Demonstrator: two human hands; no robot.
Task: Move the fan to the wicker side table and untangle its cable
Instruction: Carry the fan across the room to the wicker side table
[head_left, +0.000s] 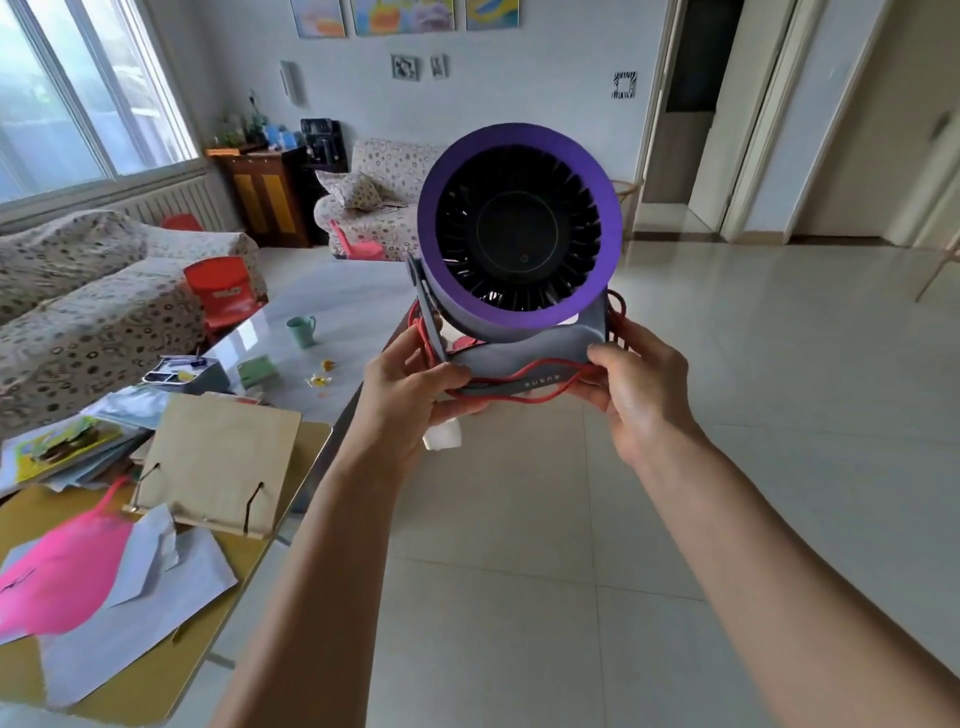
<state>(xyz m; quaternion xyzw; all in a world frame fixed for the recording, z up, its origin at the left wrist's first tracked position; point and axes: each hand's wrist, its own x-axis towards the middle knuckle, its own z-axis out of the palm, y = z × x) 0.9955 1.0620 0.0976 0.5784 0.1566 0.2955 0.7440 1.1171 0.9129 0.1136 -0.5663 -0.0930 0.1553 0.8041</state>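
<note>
Purple-rimmed desk fan (519, 228) held in mid-air above the tiled floor. Left hand (410, 400) and right hand (641, 387) grip its grey base, fingers curled underneath, partly hidden. Red cable (524, 387) loops around base; white plug (442, 436) mostly concealed.

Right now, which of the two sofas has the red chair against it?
The near sofa under the window: the red chair stands at its end. The far sofa by the back wall has a pink chair instead.

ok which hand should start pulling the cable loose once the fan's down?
Probably right. The right hand grips the fan base where red cable loops bunch openly. The left hand also holds the base, with the white plug below it.
</note>
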